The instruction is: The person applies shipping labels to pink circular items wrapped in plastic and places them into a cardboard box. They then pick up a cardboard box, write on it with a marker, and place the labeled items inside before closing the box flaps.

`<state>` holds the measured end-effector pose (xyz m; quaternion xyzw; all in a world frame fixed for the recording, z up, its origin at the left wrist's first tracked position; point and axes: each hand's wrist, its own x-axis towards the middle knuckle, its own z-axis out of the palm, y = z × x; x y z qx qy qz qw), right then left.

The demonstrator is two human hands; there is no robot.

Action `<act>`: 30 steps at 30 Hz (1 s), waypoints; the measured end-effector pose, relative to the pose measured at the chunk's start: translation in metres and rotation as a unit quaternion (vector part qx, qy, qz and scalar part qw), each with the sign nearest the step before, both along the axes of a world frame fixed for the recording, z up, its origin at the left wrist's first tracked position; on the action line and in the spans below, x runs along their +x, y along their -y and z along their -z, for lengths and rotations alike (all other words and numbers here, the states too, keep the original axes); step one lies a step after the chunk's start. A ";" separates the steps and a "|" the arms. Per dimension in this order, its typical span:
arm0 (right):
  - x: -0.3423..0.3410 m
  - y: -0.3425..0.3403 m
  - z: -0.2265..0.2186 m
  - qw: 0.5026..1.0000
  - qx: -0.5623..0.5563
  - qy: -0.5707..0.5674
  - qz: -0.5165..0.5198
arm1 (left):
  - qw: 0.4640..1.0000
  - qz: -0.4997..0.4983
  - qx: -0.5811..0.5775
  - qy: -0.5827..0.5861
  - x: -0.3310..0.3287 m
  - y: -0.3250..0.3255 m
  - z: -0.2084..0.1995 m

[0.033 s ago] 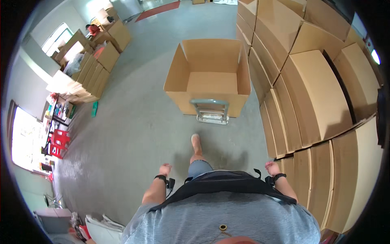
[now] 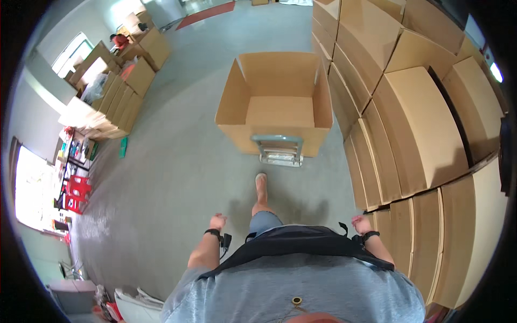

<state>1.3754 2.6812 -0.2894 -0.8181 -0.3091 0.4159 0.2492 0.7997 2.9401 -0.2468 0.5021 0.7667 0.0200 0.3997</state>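
Note:
My left hand (image 2: 217, 221) hangs beside my left hip, away from any object, with its fingers loosely curled and nothing visible in them. My right hand (image 2: 361, 223), likewise curled and holding nothing that shows, is at my right side, nearest to the stacked cartons. Ahead of me stands a large open-topped cardboard box (image 2: 280, 112), its inside bare. Against its near side is a grey-green metal handle frame (image 2: 277, 138), like that of a hand truck. Neither hand touches the box or the frame.
Tall rows of cardboard cartons (image 2: 420, 121) line my right. More cartons (image 2: 121, 105) are piled at the far left, where a person in red (image 2: 119, 41) is partly visible. Red stools (image 2: 78, 188) stand by a cluttered table (image 2: 75, 153) at the left wall. A green object (image 2: 123, 147) lies on the floor.
The box and metal handle appear slightly lower in the view, and my visible foot is slightly farther forward. Both hands stay almost in place.

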 end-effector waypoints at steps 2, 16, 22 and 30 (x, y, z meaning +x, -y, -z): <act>-0.011 -0.023 0.000 0.993 -0.078 0.079 -0.038 | 0.998 0.027 0.024 -0.046 0.008 -0.082 0.007; -0.115 -0.200 -0.138 0.961 -0.107 -0.018 0.253 | 0.806 0.558 0.076 -0.184 0.207 -0.440 0.025; -0.187 -0.171 -0.163 0.937 -0.219 -0.027 0.270 | 0.800 0.593 0.007 -0.090 0.219 -0.447 0.053; -0.330 -0.004 -0.018 0.952 -0.275 0.109 0.077 | 0.718 0.656 0.206 -0.107 0.245 -0.533 -0.059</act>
